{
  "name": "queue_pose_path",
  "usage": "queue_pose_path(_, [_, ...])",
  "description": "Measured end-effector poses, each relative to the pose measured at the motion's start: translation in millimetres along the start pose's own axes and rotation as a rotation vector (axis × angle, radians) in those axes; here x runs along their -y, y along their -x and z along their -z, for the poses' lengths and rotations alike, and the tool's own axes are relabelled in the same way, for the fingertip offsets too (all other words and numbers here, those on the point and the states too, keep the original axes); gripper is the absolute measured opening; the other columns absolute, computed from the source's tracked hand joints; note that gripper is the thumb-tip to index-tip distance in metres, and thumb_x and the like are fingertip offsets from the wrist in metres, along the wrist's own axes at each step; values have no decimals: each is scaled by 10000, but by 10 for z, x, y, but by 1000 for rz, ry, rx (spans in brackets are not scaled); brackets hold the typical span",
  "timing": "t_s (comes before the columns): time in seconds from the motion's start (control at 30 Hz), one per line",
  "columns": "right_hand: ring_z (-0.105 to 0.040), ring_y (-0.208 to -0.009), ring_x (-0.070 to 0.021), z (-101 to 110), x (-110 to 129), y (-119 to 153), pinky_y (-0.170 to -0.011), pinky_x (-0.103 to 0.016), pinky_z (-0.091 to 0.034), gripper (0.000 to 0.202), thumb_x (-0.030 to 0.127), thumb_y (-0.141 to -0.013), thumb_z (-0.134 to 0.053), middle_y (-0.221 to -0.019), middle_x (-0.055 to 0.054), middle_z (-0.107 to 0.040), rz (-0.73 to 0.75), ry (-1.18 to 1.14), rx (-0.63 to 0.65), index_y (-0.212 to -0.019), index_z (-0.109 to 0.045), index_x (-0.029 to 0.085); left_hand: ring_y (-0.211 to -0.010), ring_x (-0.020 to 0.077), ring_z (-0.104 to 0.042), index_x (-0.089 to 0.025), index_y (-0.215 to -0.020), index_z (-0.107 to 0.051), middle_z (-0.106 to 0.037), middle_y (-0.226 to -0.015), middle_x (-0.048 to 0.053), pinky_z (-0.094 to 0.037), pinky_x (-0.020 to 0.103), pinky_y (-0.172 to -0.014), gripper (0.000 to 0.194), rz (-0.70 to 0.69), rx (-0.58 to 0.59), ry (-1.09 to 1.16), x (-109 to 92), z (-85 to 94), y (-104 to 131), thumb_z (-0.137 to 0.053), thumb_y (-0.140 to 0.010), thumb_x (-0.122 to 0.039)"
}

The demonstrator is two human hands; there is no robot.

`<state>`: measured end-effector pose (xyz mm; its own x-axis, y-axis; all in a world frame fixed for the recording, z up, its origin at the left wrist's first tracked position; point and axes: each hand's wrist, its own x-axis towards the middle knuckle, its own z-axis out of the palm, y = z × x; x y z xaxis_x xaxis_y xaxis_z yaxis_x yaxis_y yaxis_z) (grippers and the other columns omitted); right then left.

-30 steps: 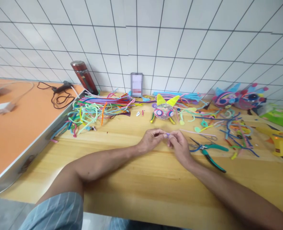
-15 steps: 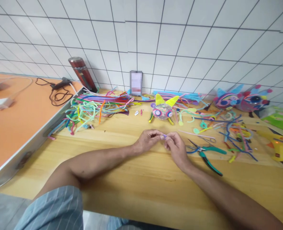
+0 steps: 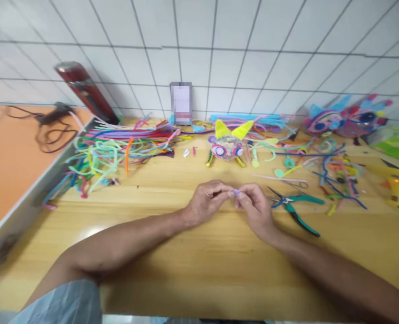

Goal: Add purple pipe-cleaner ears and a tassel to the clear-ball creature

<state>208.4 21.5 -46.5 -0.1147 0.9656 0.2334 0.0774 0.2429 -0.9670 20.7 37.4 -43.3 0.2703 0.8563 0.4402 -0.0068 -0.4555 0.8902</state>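
A short purple piece of pipe cleaner (image 3: 236, 192) is pinched between both hands above the table; its exact shape is mostly hidden by the fingers. My left hand (image 3: 210, 200) grips it from the left with thumb and forefinger. From the right, my right hand (image 3: 256, 208) closes on it the same way, the fingertips of both hands almost meeting. Just beyond them stands a clear ball-shaped figure (image 3: 226, 148) with yellow ears, pink-and-blue eyes and thin legs. Green-handled pliers (image 3: 289, 207) lie open to the right of my right hand.
Piles of pipe cleaners (image 3: 101, 155) lie at the left, and loose coiled bits (image 3: 337, 173) at the right. A yellow glue gun (image 3: 396, 186) rests far right. Against the tiled wall stand a phone (image 3: 181, 103), a red thermos (image 3: 86, 92) and decorated figures (image 3: 324, 120).
The camera view has shifted and tilted slightly, so everything sits a little differently. Both hands keep their pinch on the purple piece with only slight finger movement.
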Motion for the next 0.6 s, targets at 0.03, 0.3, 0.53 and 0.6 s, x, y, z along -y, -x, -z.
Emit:
queue_pose_path(0.03, [-568, -598, -123, 3, 32, 15, -593, -251, -467, 194, 404, -1013, -655, -687, 47, -610, 21, -2, 6, -938, -609, 231, -772, 141, -737, -175, -992, -828, -809, -861, 64, -571, 245, -751, 174, -39, -4, -5, -41, -1, 6, -711, -1019, -301])
queue_pose_path(0.3, [-566, -619, -112, 31, 237, 74, -596, -240, -483, 148, 378, -1068, -624, -760, 40, -596, 115, -14, 53, -1006, -612, 244, -768, 126, -742, -187, -1021, -803, -822, -878, 52, -593, 230, -725, 88, -139, -37, -17, -270, -14, 12, -725, -997, -156])
queue_pose_path(0.53, [-588, -706, -130, 62, 374, 96, -651, -265, -505, 51, 217, -1048, -600, -838, 16, -596, 328, 29, 87, -1068, -614, 263, -857, 139, -750, -188, -1129, -779, -799, -946, 65, -617, 247, -764, 241, -224, 14, -65, -439, 9, 55, -721, -956, -30])
queue_pose_path(0.6, [-596, -730, -144, 76, 453, 102, -667, -279, -515, 77, 199, -1027, -609, -839, 5, -607, 393, 53, 97, -1068, -616, 264, -857, 143, -753, -187, -1143, -776, -786, -959, 73, -623, 246, -749, 250, -242, 37, -94, -512, 28, 65, -718, -957, -31])
